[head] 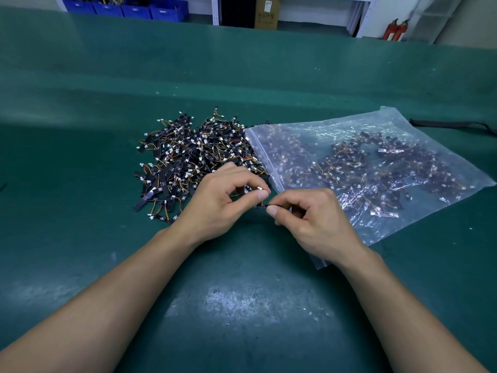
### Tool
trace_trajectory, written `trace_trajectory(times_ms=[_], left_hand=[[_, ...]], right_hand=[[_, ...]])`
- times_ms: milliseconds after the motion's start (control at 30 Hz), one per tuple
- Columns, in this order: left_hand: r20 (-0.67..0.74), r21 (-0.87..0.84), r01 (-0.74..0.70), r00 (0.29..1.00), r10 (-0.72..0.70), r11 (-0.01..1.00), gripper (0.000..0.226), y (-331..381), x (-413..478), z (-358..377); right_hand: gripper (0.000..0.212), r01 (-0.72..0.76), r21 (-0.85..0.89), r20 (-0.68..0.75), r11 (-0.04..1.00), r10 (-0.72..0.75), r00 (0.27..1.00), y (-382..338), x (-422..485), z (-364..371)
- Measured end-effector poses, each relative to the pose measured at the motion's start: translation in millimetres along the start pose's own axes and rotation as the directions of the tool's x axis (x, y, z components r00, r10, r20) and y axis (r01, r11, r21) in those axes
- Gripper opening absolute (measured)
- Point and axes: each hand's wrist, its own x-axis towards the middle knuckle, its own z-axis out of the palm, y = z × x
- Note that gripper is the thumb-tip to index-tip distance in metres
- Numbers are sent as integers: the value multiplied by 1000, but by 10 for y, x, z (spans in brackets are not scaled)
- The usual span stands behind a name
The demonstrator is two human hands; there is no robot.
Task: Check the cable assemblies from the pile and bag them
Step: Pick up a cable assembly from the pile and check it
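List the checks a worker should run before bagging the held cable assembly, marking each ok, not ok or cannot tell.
1. Assembly pinched by left hand and right hand: ok.
2. Assembly free of faults: cannot tell, too small.
3. Assembly untangled from pile: cannot tell, fingers hide it.
4. Bag beside right hand: ok.
5. Bag mouth open: cannot tell.

Green table mat [80,157]; blue bins [126,8], cardboard box [267,12], red extinguishers [396,29] behind.
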Motion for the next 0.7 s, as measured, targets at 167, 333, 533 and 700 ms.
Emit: trace_trajectory(times_ms=[167,333,533,700], left_hand=[[21,-86,70,997,-69,994,16,-11,-1,3],[31,-91,115,993,-113,989,28,4,2,12],[31,-64,124,992,-122,990,34,-16,-2,-22],[47,-26,75,996,-73,997,8,-41,-18,-7]], right_hand=[[11,6,-13,10,1000,-6,1000,-17,-5,11],[10,-2,-5,21,1000,2,1000,-18,-8,24],[17,-124,174,-56,977,136,989,-14,14,10],[12,-163,223,-80,961,185,980,-25,22,15]])
